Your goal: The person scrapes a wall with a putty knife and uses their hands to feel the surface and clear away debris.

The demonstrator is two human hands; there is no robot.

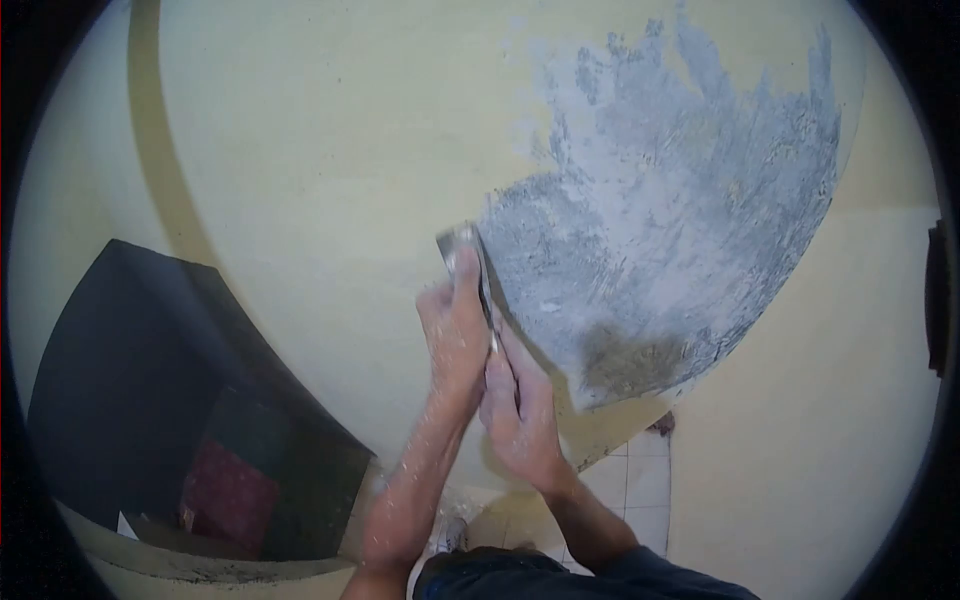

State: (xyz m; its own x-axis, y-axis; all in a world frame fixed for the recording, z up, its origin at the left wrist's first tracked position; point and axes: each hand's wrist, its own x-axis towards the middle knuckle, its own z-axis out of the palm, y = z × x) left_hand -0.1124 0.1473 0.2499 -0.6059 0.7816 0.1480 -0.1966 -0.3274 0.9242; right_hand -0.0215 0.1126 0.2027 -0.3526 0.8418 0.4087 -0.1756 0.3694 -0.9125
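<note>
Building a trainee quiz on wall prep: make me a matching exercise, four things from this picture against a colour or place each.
Column one:
1 scraper
2 scraped patch
3 floor tiles
4 doorway opening

Column two:
A grey, upper right of the wall
B white, bottom centre
C dark, lower left
D held by left hand and right hand, at the patch's edge

Pairs: 1-D, 2-A, 3-B, 4-C.

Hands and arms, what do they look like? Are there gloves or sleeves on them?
No gloves: both are bare. The left hand and right hand are speckled with pale dust, and so are the forearms. No sleeves cover them, and no watch or ring shows. At the bottom edge sits dark blue cloth.
</note>
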